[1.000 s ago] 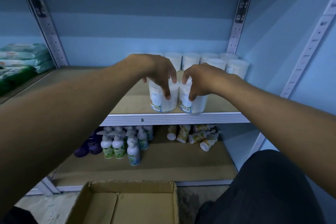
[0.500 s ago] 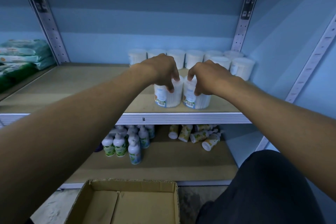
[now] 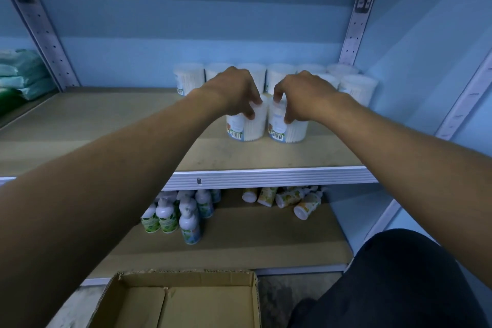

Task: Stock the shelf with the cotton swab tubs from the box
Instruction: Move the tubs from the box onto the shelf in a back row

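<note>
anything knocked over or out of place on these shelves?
Yes: on the lower shelf, the small yellow-label bottles lie on their sides in a loose heap, while the pump bottles beside them stand upright. The tubs on the upper shelf stand upright.

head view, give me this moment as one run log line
left hand: grips left tub | right hand: grips right tub | tubs: upright on shelf, ahead of back row | box: no tubs visible
</note>
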A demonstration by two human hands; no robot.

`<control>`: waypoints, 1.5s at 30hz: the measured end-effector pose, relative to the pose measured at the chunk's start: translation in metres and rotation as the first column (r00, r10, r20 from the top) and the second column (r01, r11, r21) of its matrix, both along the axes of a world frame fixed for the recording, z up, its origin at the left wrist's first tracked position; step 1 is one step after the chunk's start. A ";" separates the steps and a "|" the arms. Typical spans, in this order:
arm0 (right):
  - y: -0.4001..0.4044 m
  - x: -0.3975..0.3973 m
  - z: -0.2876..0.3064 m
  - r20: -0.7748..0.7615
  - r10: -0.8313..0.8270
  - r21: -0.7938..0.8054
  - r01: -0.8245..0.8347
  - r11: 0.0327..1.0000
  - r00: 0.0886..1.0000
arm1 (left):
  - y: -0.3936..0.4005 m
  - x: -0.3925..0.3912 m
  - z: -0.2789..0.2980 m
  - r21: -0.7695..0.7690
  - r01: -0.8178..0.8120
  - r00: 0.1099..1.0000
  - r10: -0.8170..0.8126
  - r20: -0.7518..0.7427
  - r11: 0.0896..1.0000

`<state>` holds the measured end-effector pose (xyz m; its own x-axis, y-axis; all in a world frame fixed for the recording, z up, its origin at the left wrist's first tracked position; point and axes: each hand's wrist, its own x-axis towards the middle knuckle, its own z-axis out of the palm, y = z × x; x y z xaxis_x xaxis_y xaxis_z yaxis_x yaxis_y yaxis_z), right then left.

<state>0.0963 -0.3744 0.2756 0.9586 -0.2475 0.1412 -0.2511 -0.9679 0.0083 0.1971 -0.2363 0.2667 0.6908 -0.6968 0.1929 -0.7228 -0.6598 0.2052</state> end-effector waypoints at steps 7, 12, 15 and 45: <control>-0.018 0.029 -0.002 -0.004 -0.005 -0.005 0.005 1.000 1.000 | -0.018 0.026 -0.005 -0.038 -0.014 1.000 0.014 -0.001 0.999; -0.029 0.047 0.000 -0.009 -0.025 -0.001 0.025 1.000 1.000 | -0.032 0.040 -0.003 -0.050 -0.048 0.998 0.046 -0.044 0.998; -0.034 0.058 -0.001 -0.015 -0.031 -0.011 0.031 0.999 0.999 | -0.040 0.048 -0.003 -0.054 -0.060 0.997 0.057 -0.045 0.997; -0.089 0.133 -0.019 0.080 0.029 -0.046 -0.025 0.999 0.996 | -0.077 0.104 -0.015 -0.084 -0.021 0.996 0.028 0.081 0.996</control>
<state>0.2292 -0.4630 0.2561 0.9500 -0.2131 0.2282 -0.2263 -0.9735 0.0327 0.3015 -0.3135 0.2517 0.6867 -0.6594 0.3060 -0.7235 -0.6607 0.2000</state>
